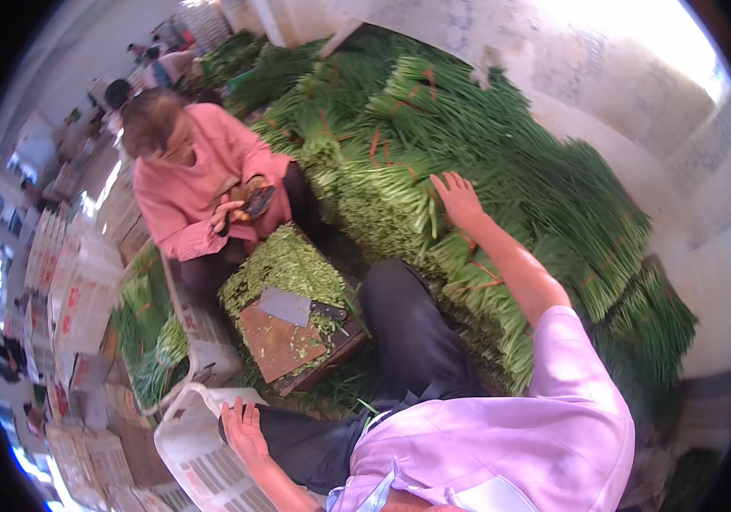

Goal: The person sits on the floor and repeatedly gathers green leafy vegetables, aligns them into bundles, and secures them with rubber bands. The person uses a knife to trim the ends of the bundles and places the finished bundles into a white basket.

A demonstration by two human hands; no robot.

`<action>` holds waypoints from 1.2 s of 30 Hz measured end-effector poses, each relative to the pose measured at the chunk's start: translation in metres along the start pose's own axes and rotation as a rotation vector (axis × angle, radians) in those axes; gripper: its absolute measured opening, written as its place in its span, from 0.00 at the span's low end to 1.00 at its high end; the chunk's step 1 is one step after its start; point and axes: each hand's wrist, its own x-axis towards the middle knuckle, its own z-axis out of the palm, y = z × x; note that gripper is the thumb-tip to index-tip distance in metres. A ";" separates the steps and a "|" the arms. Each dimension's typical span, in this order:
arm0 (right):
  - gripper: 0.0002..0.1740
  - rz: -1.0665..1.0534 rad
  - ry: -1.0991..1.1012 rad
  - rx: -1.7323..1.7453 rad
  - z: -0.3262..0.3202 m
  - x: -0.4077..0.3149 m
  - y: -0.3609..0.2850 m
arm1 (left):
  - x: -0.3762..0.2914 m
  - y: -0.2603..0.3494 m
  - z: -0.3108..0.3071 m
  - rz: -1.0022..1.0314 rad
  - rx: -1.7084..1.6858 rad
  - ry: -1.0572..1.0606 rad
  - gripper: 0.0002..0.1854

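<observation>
My left hand [247, 432], fingers apart, is empty near my knee and the rim of a white plastic basket [189, 441]. My right hand [458, 201] reaches over bundled green chives [397, 198] tied with orange bands; its fingers are spread and seem to touch the stems, with no grip visible. Between my legs and a person opposite, a cleaver [285, 306] with a black handle lies on a brown board [282, 342], among chopped green stem pieces [275, 269].
A person in a pink top [211, 173] sits opposite, holding a dark phone-like object [258, 201]. Another basket [195, 320] holds chive bundles on the left. A large chive pile [493, 141] stands against the wall. Stacked baskets [77, 288] and other people are farther off.
</observation>
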 end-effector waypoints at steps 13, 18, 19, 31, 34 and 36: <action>0.52 -0.247 -0.223 0.357 0.042 0.044 0.026 | -0.059 0.006 -0.012 0.122 -0.255 0.046 0.33; 0.50 -0.211 -0.230 0.948 -0.114 0.035 -0.009 | -0.058 -0.004 -0.009 0.078 -0.220 -0.007 0.31; 0.47 -0.142 -0.260 1.036 -0.160 0.039 -0.034 | -0.057 -0.004 -0.019 0.089 -0.153 -0.014 0.32; 0.45 -0.768 -0.275 1.920 -0.342 0.041 -0.212 | -0.039 0.152 0.287 0.845 0.443 -0.758 0.71; 0.46 -0.799 -0.327 2.005 -0.339 0.024 -0.290 | -0.043 0.146 0.293 0.720 0.401 -0.714 0.56; 0.49 -0.887 -0.353 1.826 -0.321 0.022 -0.326 | -0.041 0.138 0.261 0.571 0.284 -0.640 0.39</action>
